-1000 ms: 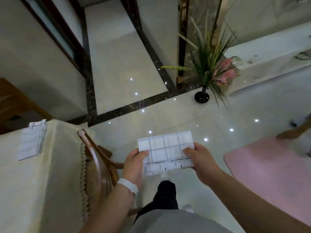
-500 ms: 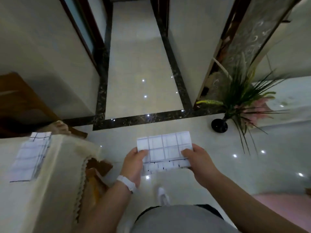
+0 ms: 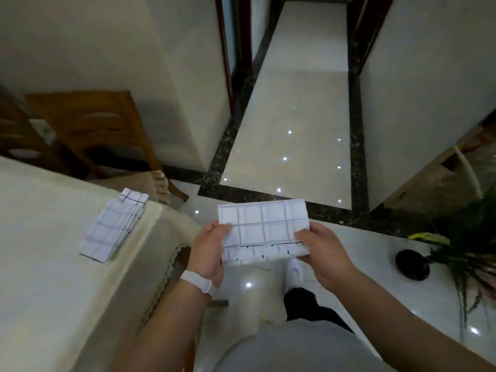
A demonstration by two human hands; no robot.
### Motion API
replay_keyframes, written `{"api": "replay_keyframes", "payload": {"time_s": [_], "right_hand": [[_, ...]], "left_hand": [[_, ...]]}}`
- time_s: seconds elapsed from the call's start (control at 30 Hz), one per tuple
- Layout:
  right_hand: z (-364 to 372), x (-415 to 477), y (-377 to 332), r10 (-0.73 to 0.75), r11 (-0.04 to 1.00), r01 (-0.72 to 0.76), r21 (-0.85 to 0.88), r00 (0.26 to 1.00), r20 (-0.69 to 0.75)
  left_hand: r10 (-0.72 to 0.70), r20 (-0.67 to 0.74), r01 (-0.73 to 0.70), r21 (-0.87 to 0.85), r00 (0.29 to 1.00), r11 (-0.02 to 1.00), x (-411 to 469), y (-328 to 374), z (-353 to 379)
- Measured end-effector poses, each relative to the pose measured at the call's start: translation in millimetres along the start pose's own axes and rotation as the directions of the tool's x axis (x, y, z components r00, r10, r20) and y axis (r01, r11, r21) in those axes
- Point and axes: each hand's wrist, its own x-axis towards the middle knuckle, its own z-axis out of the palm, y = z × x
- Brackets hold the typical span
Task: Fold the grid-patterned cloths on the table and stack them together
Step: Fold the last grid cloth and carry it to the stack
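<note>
Folded grid-patterned cloth (image 3: 264, 226) held in both hands above the glossy floor (image 3: 295, 103), just off the right edge of the desk (image 3: 40, 264).

Pinched at its short ends: left hand (image 3: 208, 253) on the left end with thumb on top, right hand (image 3: 324, 257) on the near right corner, fingers curled beneath. Flat and roughly level, long axis running left to right between the hands. Thin, soft white fabric with dark grid lines, layered edges showing along the near side. Well apart from the stack of folded cloths (image 3: 114, 229) near the desk's far right corner, up and left of the hands, long axis slanting away. Left hand nearer that stack. Probably calls for carrying leftward and turning to match the slant before laying on top. Pale smooth covering on the desk, scalloped at the hem.
</note>
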Motion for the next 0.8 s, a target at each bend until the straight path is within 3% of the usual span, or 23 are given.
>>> {"api": "replay_keyframes", "payload": {"time_s": [0.3, 0.47, 0.8], "right_hand": [[54.8, 113.7, -45.3, 0.080, 0.986, -0.048, -0.161, 0.977, 0.199], [94.0, 172.6, -80.1, 0.127, 0.940, -0.011, -0.341, 0.939, 0.320], [203.4, 229.6, -113.3, 0.248, 0.742, 0.266, -0.616, 0.744, 0.620]], "left_hand": [[-0.042, -0.224, 0.010, -0.143, 0.974, 0.990, 79.7, 35.1, -4.6], [-0.115, -0.362, 0.066, -0.145, 0.925, 0.987, 109.2, 62.0, -10.5], [-0.147, -0.683, -0.094, -0.302, 0.716, 0.948, 110.2, 88.3, -55.9]]}}
